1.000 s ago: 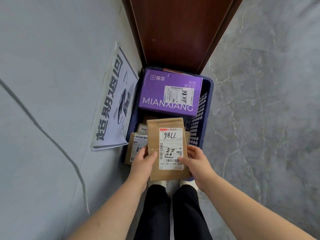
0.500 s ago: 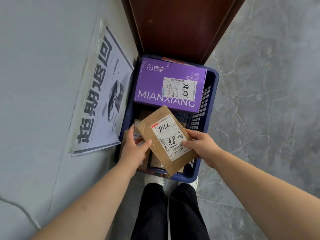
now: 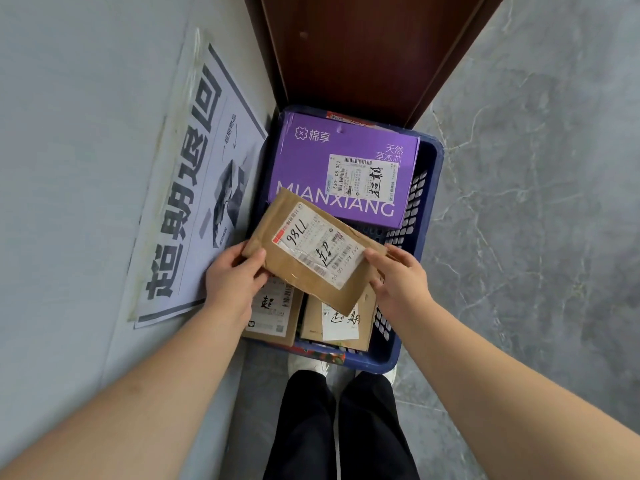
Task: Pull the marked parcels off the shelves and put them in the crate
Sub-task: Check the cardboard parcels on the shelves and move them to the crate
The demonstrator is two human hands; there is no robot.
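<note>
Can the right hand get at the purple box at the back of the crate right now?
Probably not right away. The right hand grips the brown parcel together with the left hand, and that parcel hangs over the front edge of the purple box. The box top past the parcel is otherwise uncovered in the crate.

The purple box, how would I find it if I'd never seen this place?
Look down at the dark blue plastic crate on the floor by the brown wooden panel. At its far end lies the flat purple cardboard box. It alone is purple with big white MIANXIANG letters; the other parcels are brown.
</note>
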